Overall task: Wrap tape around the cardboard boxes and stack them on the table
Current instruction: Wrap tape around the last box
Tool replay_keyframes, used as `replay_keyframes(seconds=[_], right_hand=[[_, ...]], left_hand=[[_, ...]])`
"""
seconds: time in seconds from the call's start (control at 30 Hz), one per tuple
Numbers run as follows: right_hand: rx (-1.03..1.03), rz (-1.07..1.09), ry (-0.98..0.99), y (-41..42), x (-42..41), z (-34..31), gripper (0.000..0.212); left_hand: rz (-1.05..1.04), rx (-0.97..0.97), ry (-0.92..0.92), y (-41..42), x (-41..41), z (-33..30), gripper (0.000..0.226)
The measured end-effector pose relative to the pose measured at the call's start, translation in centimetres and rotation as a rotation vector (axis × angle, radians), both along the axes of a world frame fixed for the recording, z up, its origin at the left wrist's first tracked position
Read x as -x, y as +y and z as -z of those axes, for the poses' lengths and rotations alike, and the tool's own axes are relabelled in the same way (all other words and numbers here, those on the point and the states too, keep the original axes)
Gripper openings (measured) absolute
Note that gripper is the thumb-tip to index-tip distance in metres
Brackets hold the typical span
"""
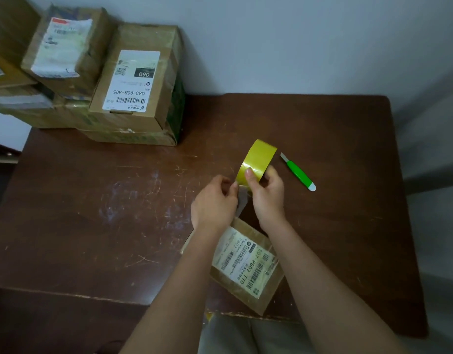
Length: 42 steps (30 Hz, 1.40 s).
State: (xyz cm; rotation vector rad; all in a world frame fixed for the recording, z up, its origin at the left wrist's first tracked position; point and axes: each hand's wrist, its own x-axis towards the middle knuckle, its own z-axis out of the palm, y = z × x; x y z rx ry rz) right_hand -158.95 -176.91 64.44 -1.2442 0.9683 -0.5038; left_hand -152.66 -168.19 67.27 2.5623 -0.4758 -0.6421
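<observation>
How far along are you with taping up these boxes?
Several boxes already sit stacked at the table's far left corner, glossy as if taped. Right now the right hand holds the tape roll while the left hand pinches its loose end. The flat box beneath the forearms awaits wrapping and stacking.

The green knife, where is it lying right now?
In the head view the green knife lies on the brown table, just right of the yellow tape roll that the right hand holds, blade toward the wall.
</observation>
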Motion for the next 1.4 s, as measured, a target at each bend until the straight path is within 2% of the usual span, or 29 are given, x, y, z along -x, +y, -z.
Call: replay_keyframes(seconds=[0.13, 0.23, 0.3, 0.4, 0.43, 0.53, 0.6, 0.67, 0.8, 0.87, 0.97, 1.17, 1.3, 1.4], right_hand=[[-0.051, -0.073, -0.002, -0.8, 0.3, -0.4, 0.008], [-0.084, -0.070, 0.019, -1.4, 0.4, -0.6, 0.003], [-0.050, -0.102, 0.037, -2.1, 0.5, -0.9, 0.005], [0.034, -0.085, 0.105, -3.2, 1.6, -0.8, 0.023], [0.132, -0.034, 0.155, -3.6, 2.2, -0.5, 0.025], [0.529, 0.082, 0.527, -5.0, 3.9, 1.0, 0.042], [0.515, 0.062, 0.738, -5.9, 4.7, 1.6, 0.057], [0.442, 0.018, 0.814, -6.4, 5.3, 2.5, 0.053], [0.466, 0.049, 0.831, -6.3, 6.2, 3.9, 0.023], [0.478, 0.084, 0.736, -5.9, 6.8, 3.7, 0.019], [0.396, 0.176, 0.452, -4.2, 7.6, 1.6, 0.007], [0.357, 0.318, -0.028, 1.0, 7.6, -3.8, 0.022], [0.298, 0.457, -0.162, 2.6, 6.4, -4.3, 0.014], [0.387, 0.486, -0.156, 3.8, 6.3, -3.4, 0.011]], left_hand=[[0.039, 0.113, 0.241, -1.5, -1.7, -0.2, 0.039], [0.010, 0.351, 0.471, -2.3, -2.2, -0.5, 0.023], [0.004, 0.414, 0.553, -2.5, -2.1, -1.0, 0.013], [0.007, 0.424, 0.557, -2.4, -1.9, -0.7, 0.006], [0.004, 0.423, 0.545, -2.3, -1.9, -0.6, 0.006], [0.012, 0.424, 0.495, -2.1, -1.8, -0.4, 0.008], [0.007, 0.440, 0.494, -2.1, -1.7, -0.5, 0.010], [0.002, 0.445, 0.492, -2.2, -1.8, -0.7, 0.011], [-0.004, 0.461, 0.470, -2.3, -1.8, -0.5, 0.011], [-0.004, 0.462, 0.441, -2.3, -1.9, -0.3, 0.013], [0.036, 0.441, 0.372, -2.1, -1.9, -0.5, 0.018], [0.011, 0.466, 0.382, -2.2, -1.6, -0.4, 0.017], [-0.020, 0.495, 0.396, -2.2, -1.5, -0.4, 0.013], [-0.026, 0.451, 0.440, -2.3, -1.9, -0.5, 0.012]])
